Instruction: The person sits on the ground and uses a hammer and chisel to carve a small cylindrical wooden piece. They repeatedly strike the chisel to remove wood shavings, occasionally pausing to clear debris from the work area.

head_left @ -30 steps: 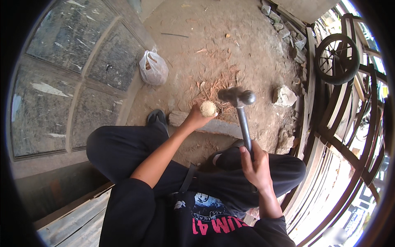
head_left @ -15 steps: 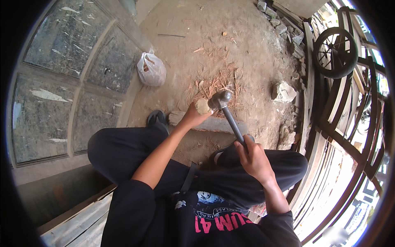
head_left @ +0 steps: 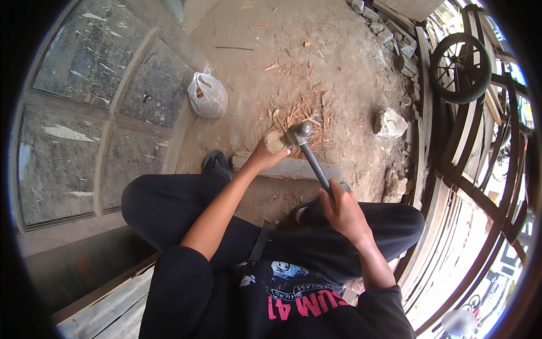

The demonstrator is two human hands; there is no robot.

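- Wooden piece (head_left: pixel 275 143) in the left hand (head_left: pixel 264 158): pale tan on its round end.
- Hammer (head_left: pixel 314 163) in the right hand (head_left: pixel 342 213): steel grey (the head has a paler glint).
- Splinters (head_left: pixel 294 116) beyond the left hand: reddish brown and tan.
- Bag (head_left: pixel 209 100) left of that hand: milky white.
- Shirt (head_left: pixel 226 294) below both hands: black, with pink lettering and a blue-and-white print.

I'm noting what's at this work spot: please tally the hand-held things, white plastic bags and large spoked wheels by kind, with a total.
Hammer, in the right hand: 1
Tan round-ended piece, in the left hand: 1
White plastic bag: 1
Large spoked wheel: 1
Total: 4
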